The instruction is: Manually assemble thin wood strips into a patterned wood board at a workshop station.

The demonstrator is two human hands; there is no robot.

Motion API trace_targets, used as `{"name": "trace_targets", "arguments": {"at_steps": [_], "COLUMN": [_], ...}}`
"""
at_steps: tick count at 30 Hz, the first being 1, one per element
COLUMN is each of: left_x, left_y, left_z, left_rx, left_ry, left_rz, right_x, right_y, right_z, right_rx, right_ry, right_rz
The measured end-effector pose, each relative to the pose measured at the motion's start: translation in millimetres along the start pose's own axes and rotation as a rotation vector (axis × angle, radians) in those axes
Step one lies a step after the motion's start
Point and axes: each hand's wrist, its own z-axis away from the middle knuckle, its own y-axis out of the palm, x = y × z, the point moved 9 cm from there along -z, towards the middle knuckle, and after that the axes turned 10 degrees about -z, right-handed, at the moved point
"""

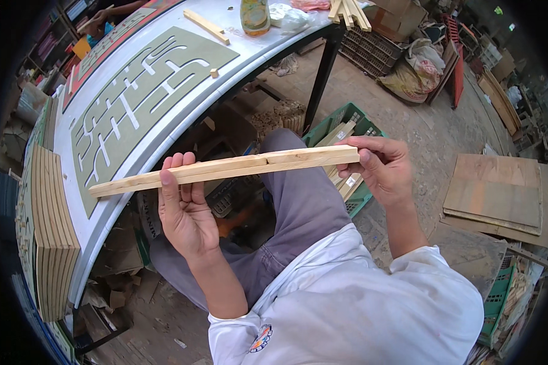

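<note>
A long, pale wooden strip [237, 169] spans the space between my two hands, above my lap. It carries a small dark mark near its middle, and a lengthwise line runs along it; I cannot tell whether that is an edge or a joint between two strips. My left hand [189, 222] grips it left of the middle, thumb on the near side and fingers behind. At the right end, my right hand [383, 170] pinches it between thumb and fingers. The strip's left end reaches over a grey-green panel with cut-out slots [164, 91], which lies on the white table [112, 222].
On the table are a loose wood strip [206, 27], a small wood block [214, 73], a bottle [254, 18] and a strip bundle [349, 13]. Stacked boards [55, 243] stand at the left. A green crate [360, 204] holds strips beside my knee. Flat boards [493, 188] lie at right.
</note>
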Motion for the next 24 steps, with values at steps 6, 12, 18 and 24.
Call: {"name": "trace_targets", "arguments": {"at_steps": [6,12,18,24], "left_x": [1.4,5.9,3.0,2.0], "left_y": [7.2,7.7,9.5,10.7], "left_z": [2.3,1.7,4.1,5.0], "left_rx": [0.027,0.041,0.006,-0.007], "left_ry": [-0.016,-0.03,-0.024,-0.006], "left_rz": [-0.017,-0.007,-0.05,-0.055], "right_x": [-0.3,-0.7,-1.8,-5.5], "right_y": [-8.4,-11.8,-14.6,-10.9], "right_z": [-0.2,0.3,-0.3,-0.4], "right_rx": [-0.009,-0.004,-0.018,-0.049], "right_ry": [0.042,0.075,0.097,0.144], "right_rz": [-0.062,-0.138,-0.121,-0.132]}}
